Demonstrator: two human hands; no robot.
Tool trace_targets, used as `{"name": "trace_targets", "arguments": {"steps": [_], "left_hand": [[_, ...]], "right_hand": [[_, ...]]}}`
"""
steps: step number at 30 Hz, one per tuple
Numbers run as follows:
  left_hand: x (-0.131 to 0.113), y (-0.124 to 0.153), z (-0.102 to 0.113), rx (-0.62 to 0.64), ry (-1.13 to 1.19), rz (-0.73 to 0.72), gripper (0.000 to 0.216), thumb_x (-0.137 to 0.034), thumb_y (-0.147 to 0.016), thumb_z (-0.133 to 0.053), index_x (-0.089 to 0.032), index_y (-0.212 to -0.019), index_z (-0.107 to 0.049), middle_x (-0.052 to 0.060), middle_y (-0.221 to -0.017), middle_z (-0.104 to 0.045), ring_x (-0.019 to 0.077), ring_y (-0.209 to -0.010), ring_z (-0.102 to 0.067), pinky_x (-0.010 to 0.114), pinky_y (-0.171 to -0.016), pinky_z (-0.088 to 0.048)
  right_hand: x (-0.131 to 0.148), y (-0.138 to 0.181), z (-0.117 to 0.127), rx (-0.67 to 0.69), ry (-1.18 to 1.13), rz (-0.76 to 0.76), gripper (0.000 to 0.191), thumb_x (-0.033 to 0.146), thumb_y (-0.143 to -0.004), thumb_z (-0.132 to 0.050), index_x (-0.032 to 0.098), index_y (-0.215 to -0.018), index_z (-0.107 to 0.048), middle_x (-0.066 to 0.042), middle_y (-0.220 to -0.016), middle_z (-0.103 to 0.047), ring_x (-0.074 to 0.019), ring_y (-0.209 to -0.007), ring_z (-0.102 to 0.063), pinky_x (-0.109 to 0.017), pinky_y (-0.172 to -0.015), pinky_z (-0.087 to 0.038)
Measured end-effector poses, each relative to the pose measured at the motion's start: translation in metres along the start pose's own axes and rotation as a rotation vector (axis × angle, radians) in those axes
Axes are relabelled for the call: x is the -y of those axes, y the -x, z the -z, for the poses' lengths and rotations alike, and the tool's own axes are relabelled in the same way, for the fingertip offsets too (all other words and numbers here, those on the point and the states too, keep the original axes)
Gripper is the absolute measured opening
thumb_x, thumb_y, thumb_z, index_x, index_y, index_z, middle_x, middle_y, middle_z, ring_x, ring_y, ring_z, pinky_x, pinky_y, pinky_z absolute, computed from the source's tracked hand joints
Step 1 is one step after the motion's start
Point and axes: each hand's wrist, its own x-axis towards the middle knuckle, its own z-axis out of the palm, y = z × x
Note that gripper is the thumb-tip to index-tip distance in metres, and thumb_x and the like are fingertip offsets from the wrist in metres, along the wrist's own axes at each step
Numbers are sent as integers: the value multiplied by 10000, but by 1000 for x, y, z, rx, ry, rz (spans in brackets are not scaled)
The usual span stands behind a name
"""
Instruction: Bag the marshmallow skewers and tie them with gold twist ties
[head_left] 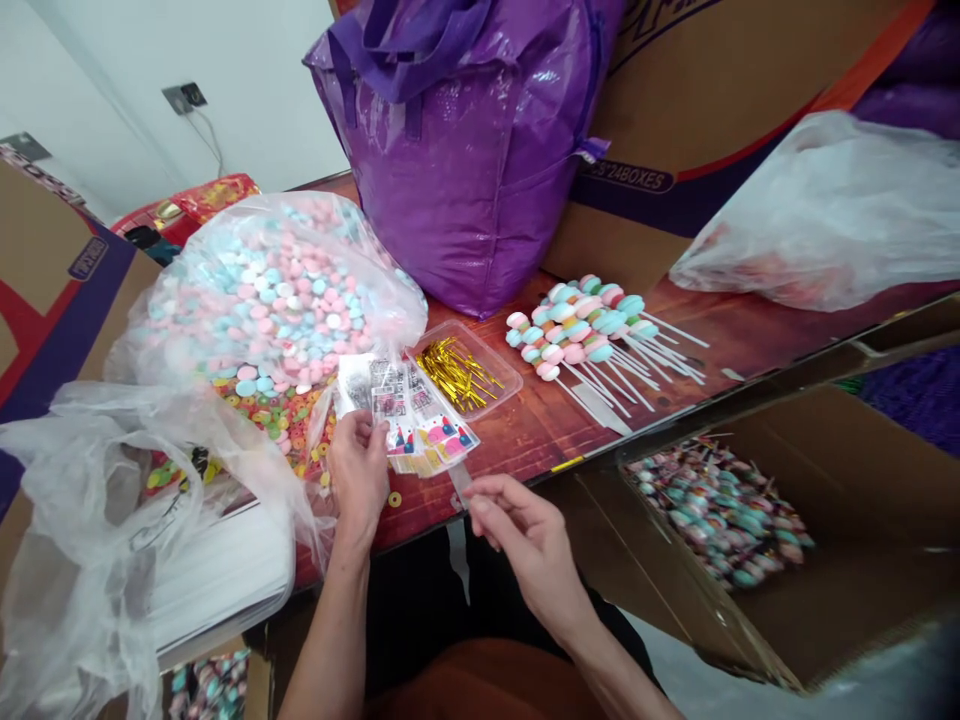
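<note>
The left hand (358,475) is curled narrow, its thumb and fingertips touching the left edge of a fanned stack of clear plastic wrappers with colourful printing (431,437); whether it grips them I cannot tell. The stack lies on the glossy reddish-brown tabletop (536,445), near its front edge. The right hand (525,540) has thumb and forefinger closed on a narrow translucent plastic strip (460,486), just below the stack's lower right corner.

Just behind the wrappers, a shallow clear plastic tray (511,384) holds shiny gold metallic ties (454,370). To its right lies a pile of pink, blue and white candy skewers on white sticks (589,325), sticks pointing toward the front edge. On the left, a big clear plastic bag of round pastel candies (300,290) sits beside small multicoloured ring-shaped candies (281,412). A glossy purple bag with handles (465,180) stands behind the tray, and an open brown cardboard box (847,470) at lower right holds more pastel candies (720,510)
</note>
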Motion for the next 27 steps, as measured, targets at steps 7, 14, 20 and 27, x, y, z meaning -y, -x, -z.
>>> {"name": "trace_targets", "arguments": {"steps": [7, 14, 20, 27], "left_hand": [[-18, 11, 7, 76, 608, 200, 203, -316, -755, -758, -169, -740, -620, -41, -657, -542, 84, -562, -442, 214, -561, -356], [-52, 50, -7, 339, 1084, 493, 280, -287, -619, -899, -167, -768, -694, -23, -726, -656, 62, -590, -538, 181, -589, -446], [-53, 53, -22, 340, 1099, 562, 290, -305, -580, -927, -143, -713, -727, -27, -665, -633, 40, -569, -504, 151, -574, -454], [-66, 61, -34, 293, 1100, 580, 376, -398, -581, -917, -140, -630, -649, -44, -588, -561, 50, -513, -461, 169, -494, -414]], "right_hand": [[1, -17, -26, 55, -23, -75, 273, 426, -841, -700, 168, -925, -675, -10, -734, -599, -98, -543, -474, -197, -403, -331], [5, -33, -42, -166, -168, 52, 244, 412, -825, -724, 169, -833, -700, 16, -685, -567, -98, -559, -422, -224, -488, -373], [18, -34, -14, -117, 37, 146, 347, 415, -877, -656, 181, -643, -555, 42, -629, -455, -103, -582, -382, -236, -560, -363], [12, -36, 4, -140, 141, 141, 462, 515, -956, -509, 199, -623, -459, 37, -598, -423, -108, -556, -386, -237, -520, -334]]}}
